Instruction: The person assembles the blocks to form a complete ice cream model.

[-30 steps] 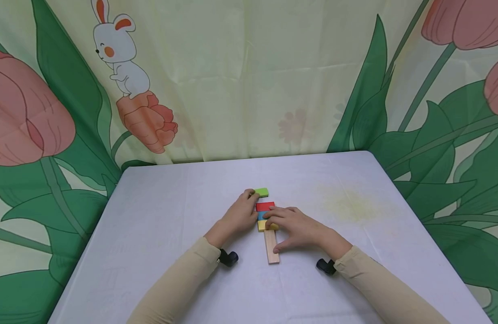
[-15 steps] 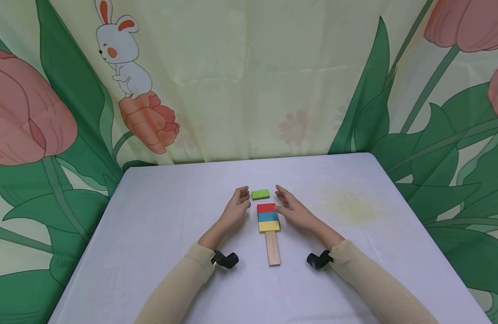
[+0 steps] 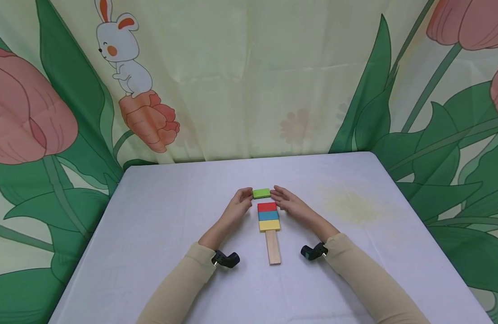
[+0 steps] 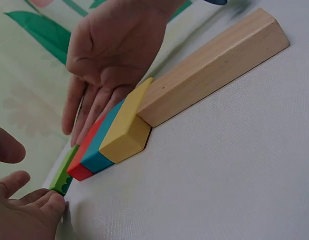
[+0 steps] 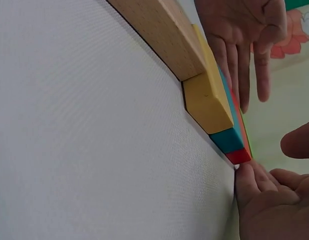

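Note:
A green block [image 3: 261, 193] lies flat beyond a row of red [image 3: 266, 207], blue [image 3: 268, 215] and yellow [image 3: 269, 225] blocks set side by side. From the yellow block a long plain wooden block [image 3: 273, 247] extends toward the person. My left hand [image 3: 235, 208] has its fingertips at the green block's left end; the left wrist view shows them touching that block [image 4: 64, 172]. At its right end are the extended fingers of my right hand [image 3: 291, 204]. Whether these touch it I cannot tell, since the red block [image 5: 239, 156] partly hides that spot in the right wrist view.
A white cloth covers the table [image 3: 172, 216], with a faint yellowish stain [image 3: 354, 204] at right. Behind it hangs a curtain [image 3: 249, 90] printed with tulips and a rabbit. A black wrist camera [image 3: 226, 259] sits on the left wrist, another camera [image 3: 313, 252] on the right.
The right hand has left the yellow and blue blocks and moved forward to the green block's right end. The left hand lost contact with the green block, then closed in on its left end again.

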A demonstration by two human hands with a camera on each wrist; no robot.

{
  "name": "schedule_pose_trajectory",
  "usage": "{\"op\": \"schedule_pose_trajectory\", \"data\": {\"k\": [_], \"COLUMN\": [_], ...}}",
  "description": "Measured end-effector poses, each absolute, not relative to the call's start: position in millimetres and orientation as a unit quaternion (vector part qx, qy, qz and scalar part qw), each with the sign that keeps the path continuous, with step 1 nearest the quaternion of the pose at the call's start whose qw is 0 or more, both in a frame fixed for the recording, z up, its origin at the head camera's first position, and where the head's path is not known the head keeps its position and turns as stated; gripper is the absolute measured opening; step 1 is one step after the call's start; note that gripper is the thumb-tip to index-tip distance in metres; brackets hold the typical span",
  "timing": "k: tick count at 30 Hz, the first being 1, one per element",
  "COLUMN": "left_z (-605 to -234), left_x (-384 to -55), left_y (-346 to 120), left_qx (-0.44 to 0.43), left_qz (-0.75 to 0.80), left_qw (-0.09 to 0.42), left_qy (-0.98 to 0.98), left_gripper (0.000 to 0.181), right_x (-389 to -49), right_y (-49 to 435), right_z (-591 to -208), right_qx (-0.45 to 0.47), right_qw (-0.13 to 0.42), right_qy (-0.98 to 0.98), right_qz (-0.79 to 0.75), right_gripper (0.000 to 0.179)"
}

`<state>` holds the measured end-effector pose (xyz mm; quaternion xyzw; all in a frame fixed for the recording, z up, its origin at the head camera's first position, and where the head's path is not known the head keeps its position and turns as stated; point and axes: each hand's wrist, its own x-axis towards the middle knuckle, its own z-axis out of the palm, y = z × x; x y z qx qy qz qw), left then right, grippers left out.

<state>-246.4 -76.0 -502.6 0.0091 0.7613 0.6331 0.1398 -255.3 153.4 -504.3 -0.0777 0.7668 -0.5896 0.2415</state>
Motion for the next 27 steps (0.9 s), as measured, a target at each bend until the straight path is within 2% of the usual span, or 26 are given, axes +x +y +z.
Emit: {"op": "schedule_pose_trajectory", "data": {"k": [12,27], "left_z": [-501.8,-506.2], "left_x": [-240.7,-230.8], "left_y": [-75.7,-76.8], "left_qx": [0.030,0.057], "left_qz": [0.643,0.634], "left_qw": [0.168,0.179], "left_qy": [0.747,0.750], "left_gripper": [0.054,0.054], "right_x": [-247.0,-232.9], "right_y": [158.1,164.6], "right_z": [-502.5,-500.5], "right_qx": [-0.065,-0.061], "right_qw": [0.242,0.251], "right_qy": [0.773,0.749], "right_qz": [-0.583,-0.610], "right_gripper": [0.066,0.068]}}
